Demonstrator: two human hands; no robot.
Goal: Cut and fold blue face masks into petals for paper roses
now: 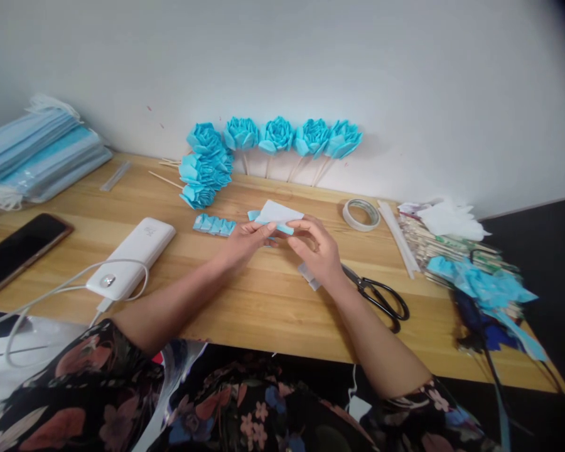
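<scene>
A small piece of white and light blue mask fabric [279, 213] is held over the middle of the table, its blue edge folded toward me. My left hand [250, 238] pinches its near edge between thumb and fingers. From the other side, the fingertips of my right hand [319, 250] close on its right corner. Just left of my left hand lies a row of small folded blue pieces [213, 225]. Black-handled scissors [379, 296] rest beside my right wrist, their blades partly hidden beneath it.
Blue fabric flowers [277, 135] on sticks lean on the wall, with more piled left. Tape [360, 215], white sticks [398, 238] and a scrap heap [475, 276] are right. Face masks [42, 150], a phone [23, 251] and a cabled power bank [132, 257] are left.
</scene>
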